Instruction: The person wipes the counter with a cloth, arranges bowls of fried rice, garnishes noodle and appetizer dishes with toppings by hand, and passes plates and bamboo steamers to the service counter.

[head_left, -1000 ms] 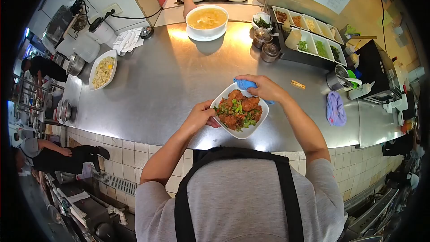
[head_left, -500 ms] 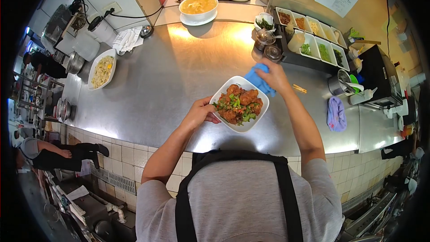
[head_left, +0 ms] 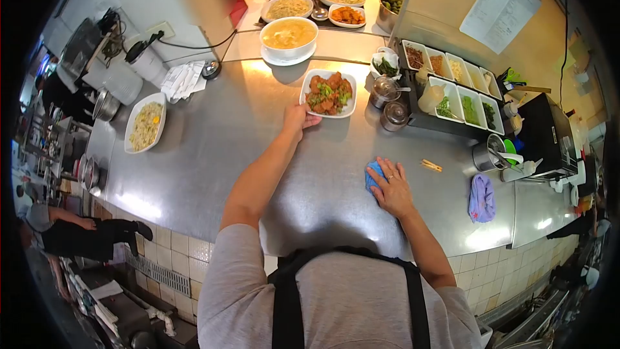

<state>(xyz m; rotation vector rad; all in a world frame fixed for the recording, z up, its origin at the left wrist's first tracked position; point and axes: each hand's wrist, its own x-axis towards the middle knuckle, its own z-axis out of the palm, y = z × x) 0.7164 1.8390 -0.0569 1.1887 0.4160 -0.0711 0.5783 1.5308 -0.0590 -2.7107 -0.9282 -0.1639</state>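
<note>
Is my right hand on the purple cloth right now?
No, the right hand is on the blue cloth; the purple cloth lies apart, farther right.

At six o'clock, a heather-grey short-sleeved T-shirt sits under black apron straps; the right hand wears a ring.

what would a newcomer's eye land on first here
Probably the white dish of reddish-brown food toward the far side of the steel counter, with the left hand at its near left edge. Beyond it, slightly to the left, a large bowl of yellowish soup sits on a white plate. The bright blue cloth also stands out, partly under the right hand, nearer and to the right.
</note>
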